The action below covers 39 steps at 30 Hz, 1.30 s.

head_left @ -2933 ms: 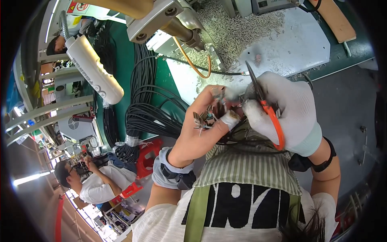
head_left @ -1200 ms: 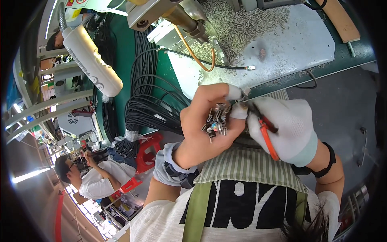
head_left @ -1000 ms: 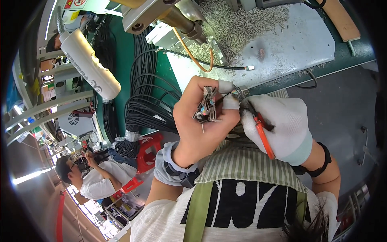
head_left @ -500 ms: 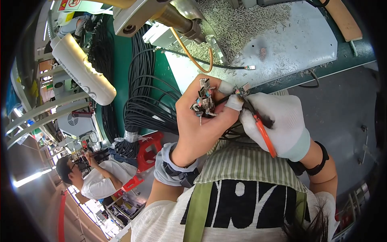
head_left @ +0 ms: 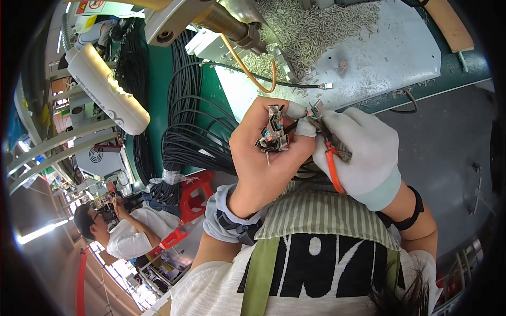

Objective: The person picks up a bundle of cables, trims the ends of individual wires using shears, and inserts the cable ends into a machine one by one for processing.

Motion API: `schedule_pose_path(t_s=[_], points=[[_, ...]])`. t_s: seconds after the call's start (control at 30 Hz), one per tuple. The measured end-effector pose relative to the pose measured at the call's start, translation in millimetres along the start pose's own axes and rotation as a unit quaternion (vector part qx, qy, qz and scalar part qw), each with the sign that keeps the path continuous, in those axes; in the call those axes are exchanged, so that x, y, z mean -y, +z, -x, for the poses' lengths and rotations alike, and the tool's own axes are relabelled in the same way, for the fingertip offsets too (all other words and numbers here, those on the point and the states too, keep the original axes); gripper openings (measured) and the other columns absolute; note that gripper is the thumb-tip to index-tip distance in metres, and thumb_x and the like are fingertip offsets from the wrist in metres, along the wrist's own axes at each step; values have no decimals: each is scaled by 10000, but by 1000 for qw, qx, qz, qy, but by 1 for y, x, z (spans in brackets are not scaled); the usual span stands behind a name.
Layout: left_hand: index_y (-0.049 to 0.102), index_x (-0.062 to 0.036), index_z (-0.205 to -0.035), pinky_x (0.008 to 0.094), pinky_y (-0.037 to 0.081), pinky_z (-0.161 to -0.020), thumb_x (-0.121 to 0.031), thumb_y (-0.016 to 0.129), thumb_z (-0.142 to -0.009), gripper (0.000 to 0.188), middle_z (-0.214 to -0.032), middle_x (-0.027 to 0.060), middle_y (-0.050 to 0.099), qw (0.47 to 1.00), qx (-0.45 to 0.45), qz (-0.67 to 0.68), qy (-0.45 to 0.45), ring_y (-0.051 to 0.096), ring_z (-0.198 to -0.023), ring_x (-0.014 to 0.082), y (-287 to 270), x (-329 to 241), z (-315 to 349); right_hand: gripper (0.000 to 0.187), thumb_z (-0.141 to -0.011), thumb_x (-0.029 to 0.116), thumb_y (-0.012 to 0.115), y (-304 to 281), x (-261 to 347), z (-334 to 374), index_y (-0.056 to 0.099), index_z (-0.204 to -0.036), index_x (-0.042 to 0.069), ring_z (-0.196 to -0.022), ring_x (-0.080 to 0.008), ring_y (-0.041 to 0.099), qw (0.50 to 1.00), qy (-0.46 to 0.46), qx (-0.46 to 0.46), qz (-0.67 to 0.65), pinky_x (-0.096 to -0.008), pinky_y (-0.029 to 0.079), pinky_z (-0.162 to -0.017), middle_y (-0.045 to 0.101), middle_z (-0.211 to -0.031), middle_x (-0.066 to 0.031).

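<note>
My left hand (head_left: 261,166), bare but for white covers on thumb and forefinger, is closed round a bunch of black cables. Their metal connectors (head_left: 275,131) stick up from the fist. Between the covered thumb and forefinger it pinches one cable end with a metal connector (head_left: 316,109). My right hand (head_left: 374,150), in a white glove, grips red-handled pliers (head_left: 333,171). The jaws of the pliers are at that pinched connector; whether they close on it I cannot make out. The cables' lengths below the fist are mostly hidden by my hands.
Beyond my hands, a metal plate (head_left: 390,58) carries a heap of small metal scraps (head_left: 316,26). A machine head (head_left: 221,23) overhangs it, and one cable end (head_left: 326,86) lies there. Coiled black cables (head_left: 195,131), a white lamp (head_left: 108,89) and a seated co-worker (head_left: 137,226) are left.
The pliers have turned in my right hand, their handle ends shifting left and up. The connectors in my left hand have tilted slightly rightward.
</note>
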State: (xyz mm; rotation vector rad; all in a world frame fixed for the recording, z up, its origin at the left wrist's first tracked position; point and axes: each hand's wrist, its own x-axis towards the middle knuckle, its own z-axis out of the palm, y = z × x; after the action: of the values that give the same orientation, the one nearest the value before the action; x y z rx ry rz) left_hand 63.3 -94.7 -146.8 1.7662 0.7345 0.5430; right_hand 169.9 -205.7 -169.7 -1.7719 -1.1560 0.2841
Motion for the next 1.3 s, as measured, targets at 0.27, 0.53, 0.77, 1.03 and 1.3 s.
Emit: schedule_pose_path(t_s=[0.27, 0.53, 0.77, 1.03, 1.3], points=[[564, 4, -942, 167, 410, -588, 30, 653, -744, 218, -764, -21, 563, 998, -10, 21, -52, 494, -660, 15, 1, 2, 0, 156, -731, 70, 650, 6, -3, -2, 629, -873, 11, -481, -201, 531, 1000, 8, -9, 6, -295, 411, -472, 525, -590, -80], [572, 1, -911, 184, 345, -475, 8, 593, -797, 117, -672, -29, 508, 990, -12, 73, -123, 439, -554, 22, -34, 24, -31, 177, -848, 166, 581, -15, -14, -23, 570, -753, 18, -415, -146, 488, 979, 135, 54, -147, -279, 373, -415, 485, -524, -59], [557, -10, -825, 192, 267, -412, -28, 558, -820, 18, -595, -38, 456, 951, 75, 215, -207, 371, -476, 23, -33, 31, -75, 312, -828, 207, 600, -2, -42, -82, 471, -620, 14, -456, -266, 527, 966, 147, 131, -168, -344, 425, -458, 508, -542, -146], [565, -40, -767, 192, 266, -403, -98, 599, -840, 100, -559, -39, 451, 974, 121, 106, -162, 366, -458, 24, -33, 27, -85, 260, -858, 209, 542, 3, -46, -92, 540, -723, -13, -374, -98, 472, 972, -17, 83, -218, -231, 396, -382, 481, -465, -35], [590, -37, -764, 203, 314, -452, -209, 646, -853, 202, -609, -27, 506, 976, 127, 82, -156, 428, -510, 37, -33, 25, -80, 205, -819, 162, 538, -9, -51, -116, 552, -755, -33, -354, -104, 467, 885, 179, 292, -316, -250, 374, -336, 488, -465, -50]])
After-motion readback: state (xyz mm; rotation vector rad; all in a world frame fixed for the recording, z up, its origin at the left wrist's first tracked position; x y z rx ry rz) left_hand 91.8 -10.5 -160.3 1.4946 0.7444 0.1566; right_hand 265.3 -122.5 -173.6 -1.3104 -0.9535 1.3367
